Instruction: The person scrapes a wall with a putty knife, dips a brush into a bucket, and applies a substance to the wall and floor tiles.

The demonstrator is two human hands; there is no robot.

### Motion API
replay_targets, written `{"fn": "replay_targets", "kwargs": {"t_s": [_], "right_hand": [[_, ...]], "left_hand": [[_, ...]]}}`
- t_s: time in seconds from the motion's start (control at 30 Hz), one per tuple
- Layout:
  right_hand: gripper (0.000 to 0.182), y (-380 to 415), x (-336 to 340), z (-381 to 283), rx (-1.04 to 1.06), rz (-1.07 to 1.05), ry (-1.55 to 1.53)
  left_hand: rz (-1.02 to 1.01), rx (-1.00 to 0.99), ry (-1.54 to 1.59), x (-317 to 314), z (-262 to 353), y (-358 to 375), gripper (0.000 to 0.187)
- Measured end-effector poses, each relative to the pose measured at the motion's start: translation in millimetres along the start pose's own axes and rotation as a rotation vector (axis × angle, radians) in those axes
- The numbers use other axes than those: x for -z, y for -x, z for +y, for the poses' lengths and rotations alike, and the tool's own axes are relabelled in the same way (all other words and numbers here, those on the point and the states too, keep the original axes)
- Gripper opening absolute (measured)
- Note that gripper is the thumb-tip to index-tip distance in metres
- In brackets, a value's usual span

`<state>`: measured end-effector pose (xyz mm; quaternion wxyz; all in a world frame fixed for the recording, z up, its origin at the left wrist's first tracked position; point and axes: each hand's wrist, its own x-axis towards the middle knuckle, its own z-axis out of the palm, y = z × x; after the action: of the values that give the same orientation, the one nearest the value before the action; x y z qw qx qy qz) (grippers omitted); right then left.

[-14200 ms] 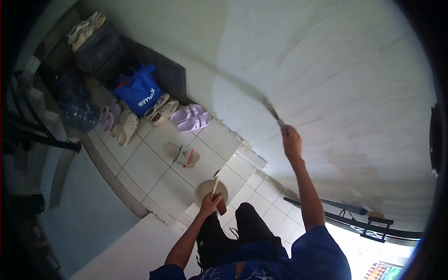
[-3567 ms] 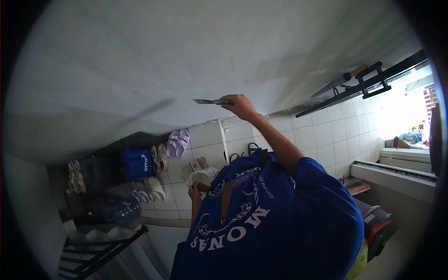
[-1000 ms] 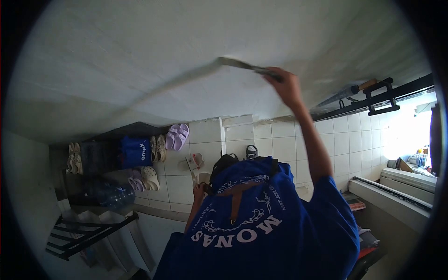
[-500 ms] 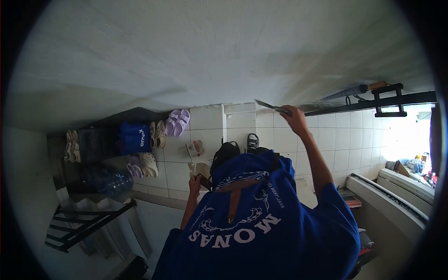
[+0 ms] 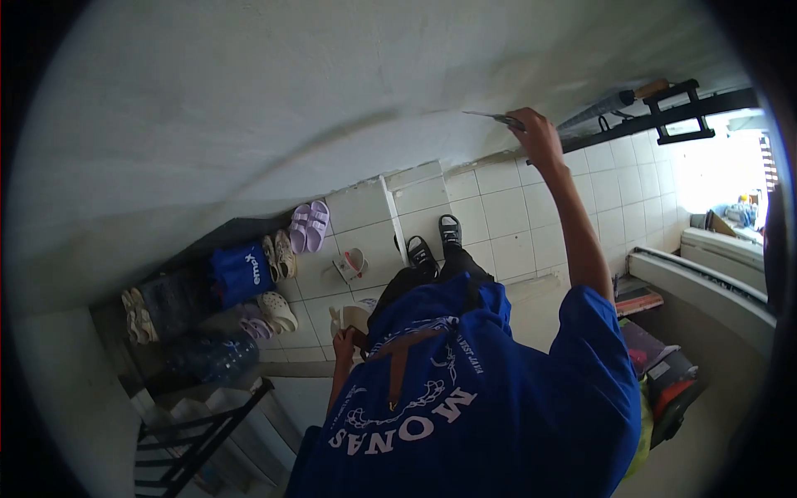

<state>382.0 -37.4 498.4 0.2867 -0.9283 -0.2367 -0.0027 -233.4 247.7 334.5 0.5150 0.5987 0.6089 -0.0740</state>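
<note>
My right hand (image 5: 540,139) is stretched out toward the pale wall (image 5: 332,75), fingers closed round a putty knife (image 5: 496,117). Its thin blade points left and appears almost edge-on, right at the wall's surface. Down by my waist, my left hand (image 5: 344,340) grips a beige tub (image 5: 357,317), seen partly behind my blue shirt (image 5: 498,390). A pale flat strip stands up at the tub's near side. What is inside the tub is hidden.
Lilac sandals (image 5: 309,227), beige clogs (image 5: 278,311) and a blue bag (image 5: 242,274) line the left. A white-and-red container (image 5: 352,264) sits on the tiles. A black rail (image 5: 614,131) and a furled umbrella (image 5: 598,108) are at right; a stair railing (image 5: 195,436) is lower left.
My right hand has raised the putty knife higher along the wall, and the blade has turned more edge-on. The view has tilted. My left hand keeps its hold on the tub.
</note>
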Motion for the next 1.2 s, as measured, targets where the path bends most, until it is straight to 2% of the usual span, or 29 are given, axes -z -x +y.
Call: {"fn": "replay_targets", "kwargs": {"t_s": [0.17,0.27,0.33,0.43,0.53,0.6,0.67,0.73,0.83,0.87,0.9,0.93,0.97,1.03,1.1,1.17,1.2], "right_hand": [[0.021,6.2,-42.0,-8.1,-0.01,0.084,-0.009],[0.021,23.7,-60.1,-5.7,0.001,0.174,-0.025],[0.022,34.1,-66.9,1.0,0.03,0.242,-0.089],[0.025,64.1,-79.6,13.6,-0.112,0.248,-0.159],[0.025,105.7,-94.0,27.2,-0.415,0.167,-0.374],[0.029,143.8,-121.2,51.6,-0.617,0.212,-0.673],[0.028,178.1,-127.8,61.9,-0.818,-0.031,-0.899],[0.033,207.5,-141.6,78.5,-0.83,-0.207,-0.991],[0.028,222.7,-139.2,85.4,-0.704,-0.379,-0.848],[0.026,220.8,-142.3,94.1,-0.685,-0.436,-0.797],[0.022,216.4,-140.6,99.7,-0.593,-0.465,-0.679],[0.02,213.3,-144.6,114.9,-0.407,-0.429,-0.609],[0.023,200.2,-130.9,113.9,-0.39,-0.456,-0.493],[0.027,177.7,-125.2,136.6,-0.137,-0.394,-0.307],[0.029,142.1,-124.1,160.0,-0.112,-0.513,-0.281],[0.029,112.7,-153.1,204.9,-0.094,-0.636,-0.215],[0.03,96.4,-182.0,229.7,-0.117,-0.718,-0.035]], "left_hand": [[0.015,-0.052,-0.013,20.5,-0.5,4.7,0.028],[-0.012,0.011,-0.079,35.0,-2.7,-3.7,0.027],[-0.015,0.029,-0.075,37.7,28.5,0.7,0.026],[-0.07,0.016,-0.07,35.9,60.0,-4.5,0.024],[-0.14,-0.092,-0.054,27.4,83.8,-17.5,0.024],[-0.184,-0.143,-0.066,23.5,93.4,-27.4,0.025],[-0.212,-0.151,-0.091,16.3,109.9,-32.1,0.025],[-0.235,-0.206,-0.075,7.3,123.9,-34.5,0.025],[-0.254,-0.324,0.015,-13.9,163.3,-28.5,0.028],[-0.26,-0.309,0.011,-22.3,188.3,-18.6,0.028],[-0.263,-0.295,0.008,-27.6,216.3,-5.9,0.029],[-0.259,-0.281,0.007,-36.9,228.7,-6.5,0.029],[-0.256,-0.362,0.035,-48.4,226.7,-22.5,0.031],[-0.151,-0.359,0.087,-76.2,255.1,-20.4,0.031],[-0.115,-0.347,0.17,-108.9,267.6,-12.3,0.031],[-0.105,-0.383,0.305,-157.4,258.6,-29.9,0.031],[-0.086,-0.412,0.348,-176.7,254.8,-40.4,0.031]]}}
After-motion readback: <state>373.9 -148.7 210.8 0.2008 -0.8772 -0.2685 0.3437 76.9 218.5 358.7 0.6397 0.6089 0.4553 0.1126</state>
